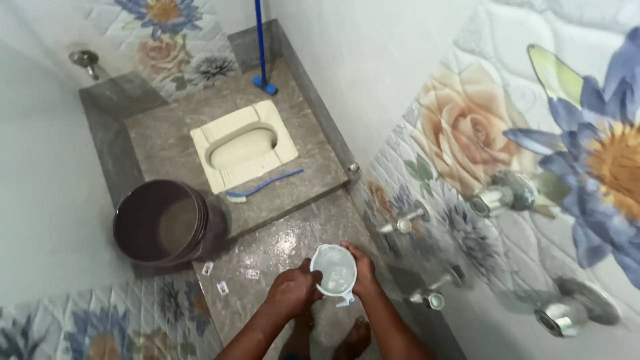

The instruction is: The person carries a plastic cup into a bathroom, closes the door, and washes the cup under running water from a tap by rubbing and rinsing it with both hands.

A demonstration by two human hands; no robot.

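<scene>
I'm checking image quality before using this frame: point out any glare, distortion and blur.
Head view: wet floor shows a bright glare patch; wide-angle lens bends the flowered wall and its taps at right; both hands and the mug are slightly soft; the bucket interior is dark, lighting otherwise even.

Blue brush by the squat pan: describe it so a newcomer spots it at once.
Find the cream squat toilet pan set in the raised grey stone platform. The thin blue long-handled brush lies flat along its front edge, unlike the upright blue pole in the corner.
</scene>
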